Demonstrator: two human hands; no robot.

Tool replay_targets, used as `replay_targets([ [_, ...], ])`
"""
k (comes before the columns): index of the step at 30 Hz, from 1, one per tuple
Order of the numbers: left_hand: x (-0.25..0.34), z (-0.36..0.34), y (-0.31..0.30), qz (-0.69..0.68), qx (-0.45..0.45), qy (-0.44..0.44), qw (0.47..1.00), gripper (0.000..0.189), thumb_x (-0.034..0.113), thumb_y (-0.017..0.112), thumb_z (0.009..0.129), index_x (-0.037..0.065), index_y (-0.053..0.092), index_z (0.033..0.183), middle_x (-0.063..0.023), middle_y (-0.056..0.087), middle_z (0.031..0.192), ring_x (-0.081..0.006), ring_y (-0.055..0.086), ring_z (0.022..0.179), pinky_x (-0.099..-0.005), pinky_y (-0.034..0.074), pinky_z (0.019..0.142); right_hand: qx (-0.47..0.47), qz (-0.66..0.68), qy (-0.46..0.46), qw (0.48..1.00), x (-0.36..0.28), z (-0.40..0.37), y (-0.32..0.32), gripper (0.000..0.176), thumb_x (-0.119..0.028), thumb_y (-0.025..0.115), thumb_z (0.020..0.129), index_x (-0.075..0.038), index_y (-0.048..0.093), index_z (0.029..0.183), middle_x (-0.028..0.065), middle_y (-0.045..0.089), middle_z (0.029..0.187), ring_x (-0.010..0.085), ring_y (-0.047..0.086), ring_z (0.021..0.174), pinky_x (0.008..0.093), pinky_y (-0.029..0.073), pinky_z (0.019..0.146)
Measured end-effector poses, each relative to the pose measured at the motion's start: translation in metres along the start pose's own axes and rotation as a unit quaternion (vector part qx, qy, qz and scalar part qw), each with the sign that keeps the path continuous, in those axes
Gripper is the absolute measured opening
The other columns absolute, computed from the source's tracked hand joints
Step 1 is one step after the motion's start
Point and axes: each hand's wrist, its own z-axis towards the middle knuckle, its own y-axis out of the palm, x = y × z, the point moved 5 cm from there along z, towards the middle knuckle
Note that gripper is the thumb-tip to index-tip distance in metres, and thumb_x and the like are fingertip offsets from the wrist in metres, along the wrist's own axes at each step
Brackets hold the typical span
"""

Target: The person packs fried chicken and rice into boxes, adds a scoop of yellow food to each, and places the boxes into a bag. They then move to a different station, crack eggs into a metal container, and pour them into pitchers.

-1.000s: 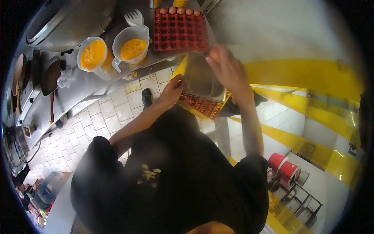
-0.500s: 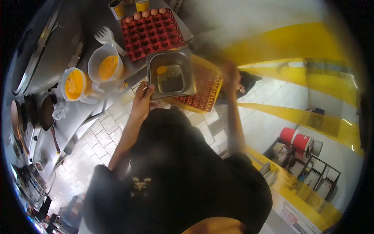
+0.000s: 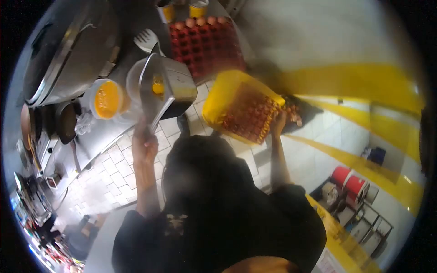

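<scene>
Pan (image 3: pixel 169 86) is up off the yellow crate (image 3: pixel 218 98) now. Half a sec ago it lay flat on top, yolk sitting level. L hand (image 3: pixel 144 144) has its grip closed round the pan's near corner, and the steel pan is tipped steep on edge over the clear jug (image 3: pixel 132 82) at the desk (image 3: pixel 98 136) edge. Yolk (image 3: pixel 158 86) has slid down toward the low side. Second jug (image 3: pixel 107 98), full of orange beaten egg, stands just beside, w/ no change. R hand (image 3: pixel 277 123), a blur before, is now settled at the crate's near edge w/ fingers curled on it, and the red trays inside are uncovered. Red egg tray (image 3: pixel 205 43) on the desk behind has a row of eggs (image 3: pixel 210 21) along its far side, as earlier.
</scene>
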Motion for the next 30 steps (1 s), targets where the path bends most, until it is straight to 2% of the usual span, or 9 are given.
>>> replay_targets([
  [4,-0.003,0.023,0.008,-0.466,-0.254,-0.232,0.815,0.038,0.010,0.028,0.100,-0.014,0.032,0.130,-0.0340,0.030,0.137,-0.0279,0.062,0.105,-0.0230,0.061,0.050,-0.034,0.100,-0.152,0.983,-0.165,0.061,0.053,0.025,-0.014,0.057,0.092,-0.002,0.056,0.115,0.0130,0.060,0.104,0.0277,0.062,0.088,0.0340,0.051,0.070],
  [7,-0.009,0.031,0.010,-0.549,-0.275,-0.284,0.737,0.045,0.014,0.028,0.100,-0.013,0.023,0.136,-0.0366,0.020,0.142,-0.0295,0.065,0.097,-0.0232,0.061,0.048,-0.175,0.089,-0.212,0.957,-0.285,0.123,0.121,0.032,-0.016,0.059,0.090,-0.006,0.054,0.120,0.0129,0.059,0.112,0.0301,0.060,0.098,0.0405,0.050,0.080],
  [13,-0.026,0.030,0.007,-0.578,-0.210,-0.312,0.724,0.039,0.006,0.035,0.095,-0.008,0.034,0.131,-0.0314,0.043,0.124,-0.0249,0.065,0.084,-0.0227,0.058,0.044,-0.201,-0.010,-0.414,0.888,-0.409,0.205,0.296,0.032,-0.022,0.046,0.091,-0.013,0.055,0.120,0.0137,0.058,0.118,0.0327,0.058,0.105,0.0443,0.048,0.087],
  [15,-0.035,0.037,-0.019,-0.433,-0.204,-0.218,0.850,0.034,0.003,0.041,0.092,-0.007,0.040,0.124,-0.0243,0.052,0.114,-0.0178,0.060,0.064,-0.0178,0.053,0.038,-0.147,-0.096,-0.477,0.861,-0.456,0.203,0.294,0.032,-0.028,0.038,0.095,-0.015,0.059,0.116,0.0140,0.061,0.113,0.0320,0.060,0.100,0.0421,0.047,0.086],
  [17,-0.023,0.020,-0.005,-0.246,-0.085,-0.138,0.956,0.028,0.002,0.048,0.089,-0.004,0.046,0.117,-0.0156,0.060,0.101,-0.0115,0.053,0.048,-0.0139,0.045,0.033,-0.411,-0.242,-0.287,0.831,-0.487,0.195,0.271,0.030,-0.016,0.049,0.088,-0.007,0.054,0.116,0.0154,0.060,0.115,0.0330,0.058,0.109,0.0467,0.048,0.088],
  [22,-0.010,0.004,0.023,0.124,-0.107,-0.042,0.986,0.021,0.019,0.049,0.097,0.003,0.047,0.110,-0.0039,0.058,0.092,-0.0057,0.054,0.057,-0.0184,0.047,0.036,-0.364,-0.258,-0.436,0.781,-0.459,0.204,0.303,0.027,-0.013,0.049,0.089,-0.006,0.055,0.114,0.0161,0.064,0.105,0.0345,0.063,0.096,0.0462,0.050,0.081],
  [25,-0.014,-0.011,0.044,0.160,-0.115,-0.007,0.980,0.021,0.020,0.048,0.098,0.004,0.046,0.111,-0.0041,0.057,0.094,-0.0056,0.054,0.062,-0.0209,0.053,0.042,-0.270,-0.074,-0.435,0.856,-0.437,0.205,0.271,0.032,-0.018,0.052,0.089,-0.006,0.053,0.119,0.0142,0.065,0.105,0.0325,0.065,0.088,0.0441,0.052,0.074],
  [26,-0.017,-0.012,0.046,0.190,-0.136,0.005,0.972,0.019,0.020,0.045,0.099,0.004,0.044,0.109,-0.0048,0.056,0.093,-0.0070,0.054,0.063,-0.0246,0.058,0.050,-0.321,0.137,-0.291,0.891,-0.420,0.198,0.247,0.036,-0.020,0.053,0.088,-0.009,0.053,0.122,0.0101,0.064,0.105,0.0300,0.064,0.087,0.0419,0.051,0.071],
  [30,-0.037,-0.018,0.059,0.235,-0.162,0.066,0.956,0.017,0.020,0.044,0.100,0.003,0.042,0.101,-0.0028,0.047,0.083,-0.0095,0.055,0.070,-0.0287,0.060,0.054,-0.290,0.654,0.082,0.694,-0.332,0.146,0.151,0.034,-0.025,0.049,0.086,-0.016,0.053,0.119,0.0019,0.061,0.102,0.0200,0.059,0.084,0.0331,0.047,0.063],
])
